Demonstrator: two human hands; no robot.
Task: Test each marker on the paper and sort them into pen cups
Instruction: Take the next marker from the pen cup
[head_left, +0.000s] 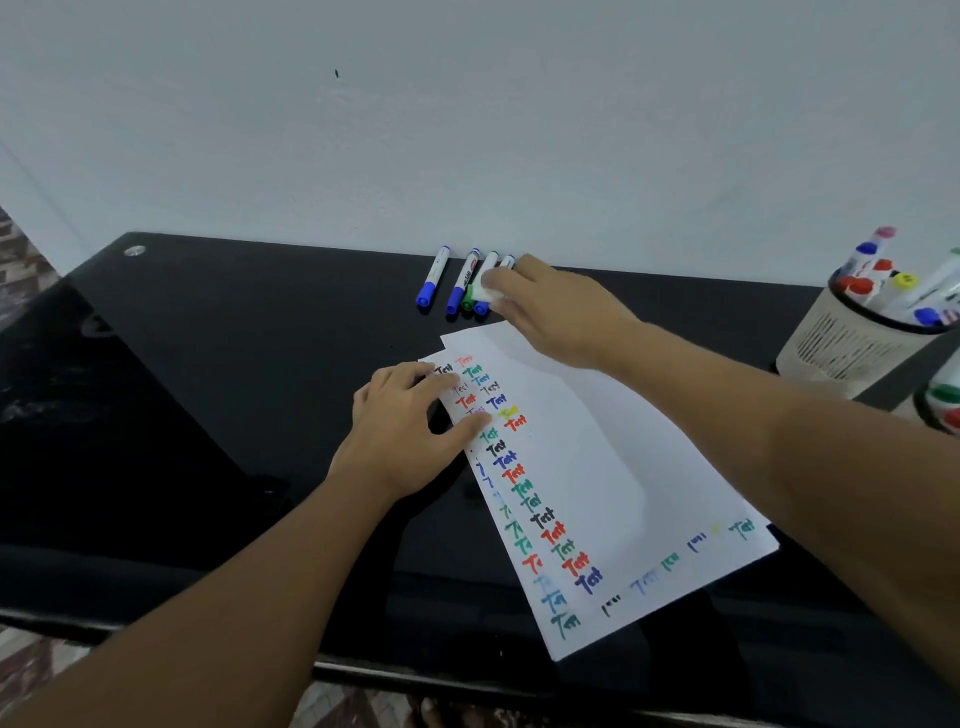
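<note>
Pressing flat-fingered on the paper (582, 467), the left hand (400, 421) covers rows of coloured "Test" marks. Beyond the paper's far edge, a white marker (488, 291) among blue-capped markers (432, 280) is gripped by the right hand (561, 312). Right of the paper, a pen cup (841, 343) is filled with markers.

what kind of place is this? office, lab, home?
Probably a home or small office desk, though that is not certain: a glossy black desk pushed against a plain pale wall, a mesh pen cup full of markers, and patterned floor tiles at the left edge.
</note>
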